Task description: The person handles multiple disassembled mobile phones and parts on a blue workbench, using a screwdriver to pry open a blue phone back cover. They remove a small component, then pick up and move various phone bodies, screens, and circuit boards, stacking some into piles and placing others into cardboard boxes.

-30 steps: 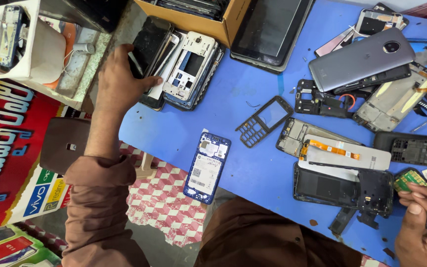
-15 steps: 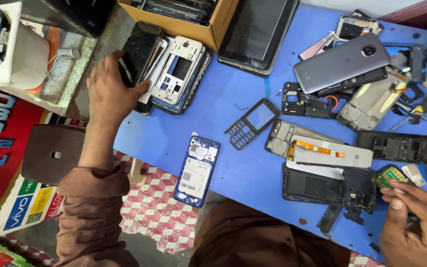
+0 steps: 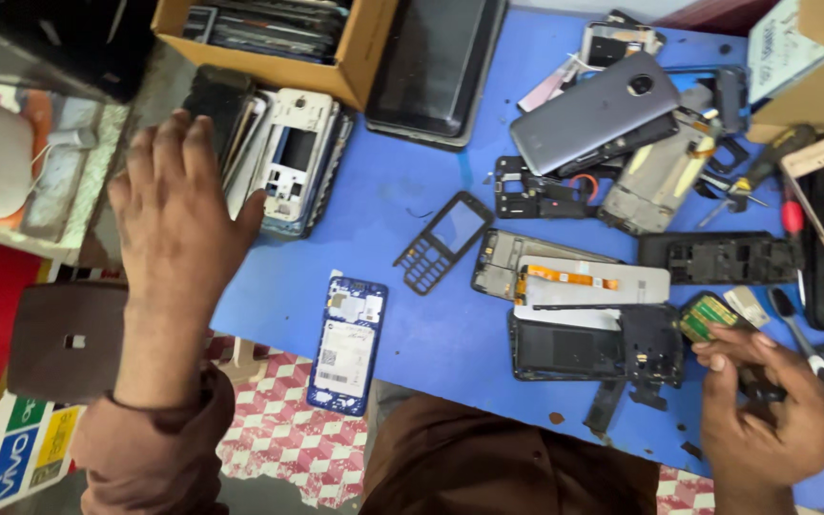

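Two bare hands work at a cluttered blue table [image 3: 431, 343]. Left hand [image 3: 178, 215] lies spread, fingers loose, gripping nothing, beside a stack of white and black phone frames [image 3: 288, 162]. Right hand [image 3: 765, 410] pinches a small green circuit board [image 3: 708, 318] near the table's front edge.

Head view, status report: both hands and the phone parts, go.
Left hand open, flat over phone stack. Right hand pinching small dark part beside green circuit board. Blue phone back overhangs table edge.
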